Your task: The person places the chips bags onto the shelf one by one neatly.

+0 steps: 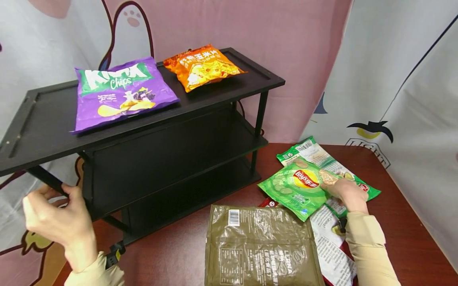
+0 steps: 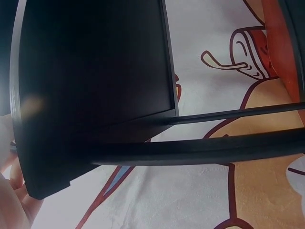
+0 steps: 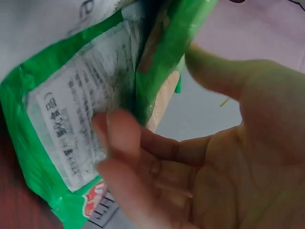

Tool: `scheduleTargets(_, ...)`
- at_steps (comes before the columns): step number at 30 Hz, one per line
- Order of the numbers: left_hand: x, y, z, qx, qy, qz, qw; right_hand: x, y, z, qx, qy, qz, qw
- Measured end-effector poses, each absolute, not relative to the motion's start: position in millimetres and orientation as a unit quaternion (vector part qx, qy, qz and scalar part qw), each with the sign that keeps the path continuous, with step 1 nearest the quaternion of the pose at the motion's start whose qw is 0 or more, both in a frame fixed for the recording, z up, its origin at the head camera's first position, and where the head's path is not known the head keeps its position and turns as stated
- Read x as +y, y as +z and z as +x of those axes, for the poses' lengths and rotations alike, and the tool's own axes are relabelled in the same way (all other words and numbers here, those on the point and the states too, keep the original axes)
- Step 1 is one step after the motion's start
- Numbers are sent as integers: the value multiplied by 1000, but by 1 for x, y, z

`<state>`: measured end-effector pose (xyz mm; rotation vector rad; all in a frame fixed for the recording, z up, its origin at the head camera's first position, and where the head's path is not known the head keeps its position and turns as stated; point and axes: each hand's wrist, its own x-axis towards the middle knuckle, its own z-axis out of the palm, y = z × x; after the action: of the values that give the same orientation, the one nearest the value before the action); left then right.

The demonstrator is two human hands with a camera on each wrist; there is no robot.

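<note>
At the left front of a black three-tier shelf rack, my left hand grips the upright post, fingers and thumb curled round it. Only part of that hand shows at the edge of the left wrist view, beside the dark shelf board. On the right, my right hand pinches the near right edge of a green Lay's chip bag. The right wrist view has the thumb on one side of this bag and the fingers on the other. Another green-and-white bag lies beneath it.
A purple chip bag and an orange snack bag lie on the rack's top tier. On the brown table are a large olive bag and a white-and-red bag, partly under the right forearm. Printed curtains hang behind.
</note>
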<state>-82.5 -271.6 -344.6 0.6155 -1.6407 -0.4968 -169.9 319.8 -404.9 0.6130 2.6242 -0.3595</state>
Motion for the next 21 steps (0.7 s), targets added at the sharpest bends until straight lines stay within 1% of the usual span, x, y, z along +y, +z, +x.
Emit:
scheduleTargets(3, -271, -345, -83, -712, -215, 266, 613, 326, -408, -169, 944, -157, 192, 216)
scheduleTargets(7, -271, -344, -83, -711, -213, 266, 615, 333, -413, -170, 955, -220, 94, 173)
scheduleTargets(10, -271, -344, -82, -710, -213, 267, 616, 332, -415, -173, 949, -290, 52, 115)
scheduleTargets(14, -271, -344, -82, -708, -216, 267, 617, 325, -414, -176, 934, -353, 54, 24)
scheduleTargets(16, -271, -344, -82, -709, -216, 265, 617, 321, -411, -177, 936, -346, 57, -24)
scheduleTargets(19, -271, -344, -82, -711, -215, 263, 616, 316, -406, -177, 936, -339, 56, -68)
scheduleTargets(21, -271, -344, -82, -712, -215, 262, 615, 313, -401, -176, 935, -340, 55, -88)
